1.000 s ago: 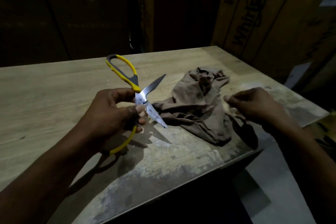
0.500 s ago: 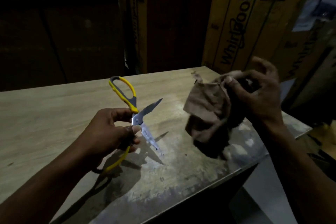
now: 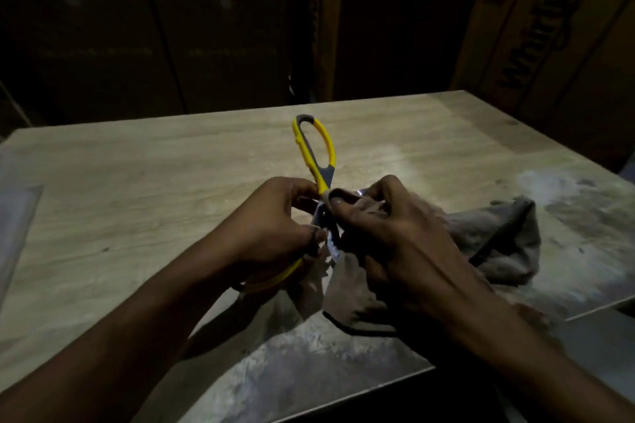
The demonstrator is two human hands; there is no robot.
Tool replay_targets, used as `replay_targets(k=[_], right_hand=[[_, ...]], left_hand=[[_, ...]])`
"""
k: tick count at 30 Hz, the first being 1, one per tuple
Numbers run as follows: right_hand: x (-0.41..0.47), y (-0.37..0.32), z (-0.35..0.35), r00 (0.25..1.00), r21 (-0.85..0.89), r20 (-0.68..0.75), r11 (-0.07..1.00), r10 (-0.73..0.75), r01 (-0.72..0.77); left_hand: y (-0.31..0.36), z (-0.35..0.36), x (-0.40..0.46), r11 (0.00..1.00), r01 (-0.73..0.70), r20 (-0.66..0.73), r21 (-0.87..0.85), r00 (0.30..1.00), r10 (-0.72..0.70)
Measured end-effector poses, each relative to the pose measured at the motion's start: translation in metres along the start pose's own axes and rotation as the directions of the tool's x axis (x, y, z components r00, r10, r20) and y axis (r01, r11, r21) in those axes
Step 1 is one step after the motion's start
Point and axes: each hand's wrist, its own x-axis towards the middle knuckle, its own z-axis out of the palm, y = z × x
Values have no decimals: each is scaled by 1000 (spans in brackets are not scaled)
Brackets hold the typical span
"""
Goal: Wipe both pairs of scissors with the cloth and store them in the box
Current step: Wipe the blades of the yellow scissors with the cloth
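We note the yellow-handled scissors [image 3: 314, 151] held above the middle of the wooden table [image 3: 144, 182], one handle loop pointing up and away from us, the other loop showing yellow below the left wrist. Only a short patch of blade shows between the two hands; we cannot tell how far the blades are spread. The left hand [image 3: 271, 227] grips the scissors at the pivot, fingers curled round the lower handle. The right hand [image 3: 388, 233] pinches the brown cloth [image 3: 498, 244] against the blade, fingers curled into the fabric. The rest of the cloth trails down from that hand and lies bunched on the worn grey patch of the table to the right. We see printed cardboard cartons [image 3: 549, 27] behind the table at far right
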Motion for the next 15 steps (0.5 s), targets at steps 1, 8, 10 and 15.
replay_targets(k=[1, 8, 10, 15], right_hand=[[-2, -6, 3, 999, -46, 41, 999, -8, 10], [4, -6, 11, 960, -424, 119, 888, 253, -181], [3, -5, 9, 935, -378, 174, 898, 308, -225], [1, -5, 14, 972, -436, 158, 896, 174, -90]], left_hand=[[0, 0, 1, 1000, -9, 1, 12, 1000, 9], [-8, 5, -1, 990, 73, -56, -118, 995, -80], [-6, 6, -1, 989, 80, -67, -125, 994, -88], [-6, 6, -3, 989, 102, -63, -109, 992, -110]])
